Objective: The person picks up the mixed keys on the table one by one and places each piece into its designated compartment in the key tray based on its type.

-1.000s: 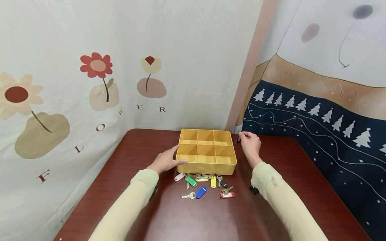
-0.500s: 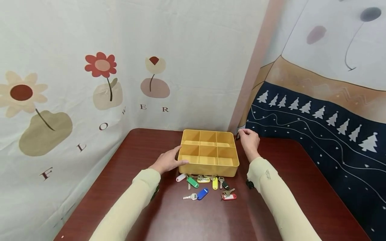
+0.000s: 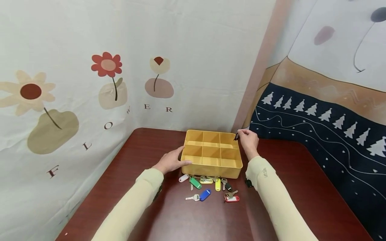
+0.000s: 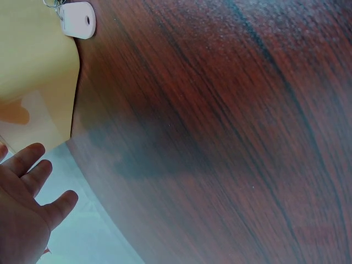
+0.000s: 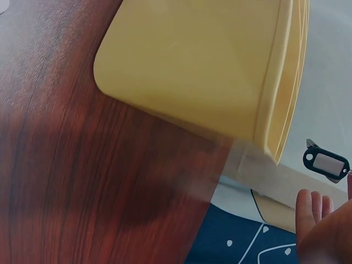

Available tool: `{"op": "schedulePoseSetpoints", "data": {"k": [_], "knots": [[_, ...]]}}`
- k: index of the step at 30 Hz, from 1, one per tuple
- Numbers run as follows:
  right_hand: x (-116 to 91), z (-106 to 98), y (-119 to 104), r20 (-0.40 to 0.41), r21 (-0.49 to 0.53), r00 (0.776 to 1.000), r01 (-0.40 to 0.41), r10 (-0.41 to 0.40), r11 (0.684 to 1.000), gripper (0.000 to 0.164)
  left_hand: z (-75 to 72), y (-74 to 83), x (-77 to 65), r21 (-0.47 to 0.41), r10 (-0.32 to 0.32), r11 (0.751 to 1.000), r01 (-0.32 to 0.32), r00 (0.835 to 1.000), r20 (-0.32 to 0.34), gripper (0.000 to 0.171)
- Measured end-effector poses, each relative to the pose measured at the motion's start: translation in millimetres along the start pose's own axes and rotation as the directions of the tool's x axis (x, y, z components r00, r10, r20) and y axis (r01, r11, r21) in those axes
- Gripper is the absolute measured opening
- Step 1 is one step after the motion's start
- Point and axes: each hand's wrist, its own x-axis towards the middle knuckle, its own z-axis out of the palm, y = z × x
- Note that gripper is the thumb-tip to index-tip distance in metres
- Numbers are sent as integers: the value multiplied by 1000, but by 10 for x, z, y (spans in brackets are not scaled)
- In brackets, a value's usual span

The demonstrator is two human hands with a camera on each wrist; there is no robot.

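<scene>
A black key tag (image 5: 328,164) with a key hangs from my right hand (image 3: 248,140), pinched by the fingertips. In the head view it overlaps the back right corner of a yellow divided box (image 3: 211,170). My left hand (image 3: 171,161) rests at the box's left front corner, thumb along the front and fingers straight along the left side. Before the box lie keys with tags: white (image 3: 183,178), green (image 3: 195,183), blue (image 3: 205,194), red (image 3: 232,199), black (image 3: 228,187) and two yellow ones, one upright in view (image 3: 217,184), the other sideways (image 3: 206,180).
The box has several compartments in two rows, with nothing seen in them. It stands on a dark red wooden table (image 3: 144,144). A white flower-printed curtain (image 3: 196,83) and a dark blue tree-printed cloth (image 3: 301,127) hang behind and at the right.
My right hand has moved the black key tag leftward from beside the box to over its back right corner. The head view has turned slightly left. My left hand stays at the box.
</scene>
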Motion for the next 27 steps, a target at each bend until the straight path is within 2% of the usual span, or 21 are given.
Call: {"op": "schedulePoseSetpoints", "data": {"k": [4,19,27], "knots": [[-6,43,-4,15,1,1000,-13,13,1000,33,12,-4,4,8,5,1000,-5,1000,-3,94],[-2,207,7,43,-59,998,38,-36,998,31,7,11,-1,2,-3,1000,3,1000,-7,98],[23,248,43,175,-80,984,27,-13,996,41,8,-23,0,6,-1,1000,1,1000,-18,93]]}}
